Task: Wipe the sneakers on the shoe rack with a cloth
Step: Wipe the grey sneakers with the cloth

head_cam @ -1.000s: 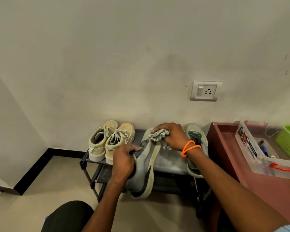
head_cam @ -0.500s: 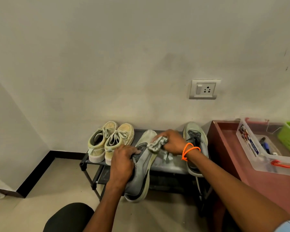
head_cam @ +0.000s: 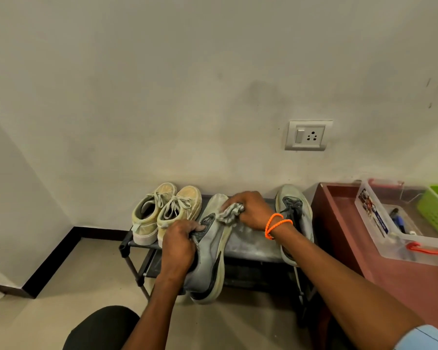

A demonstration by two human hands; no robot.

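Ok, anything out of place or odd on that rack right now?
Only the grey sneaker: it is tipped on its side, heel hanging past the shoe rack front, held by the left hand while the right hand rubs the cloth on it. Its mate and the beige pair sit upright.

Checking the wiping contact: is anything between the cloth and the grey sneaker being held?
Nothing visible: the right hand presses the cloth straight onto the grey sneaker, which the left hand grips.

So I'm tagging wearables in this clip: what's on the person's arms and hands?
Both hands are bare, no gloves. The right wrist carries two thin orange bands. A light blue sleeve edge shows at the right upper arm. The left forearm is bare, with no watch or band.
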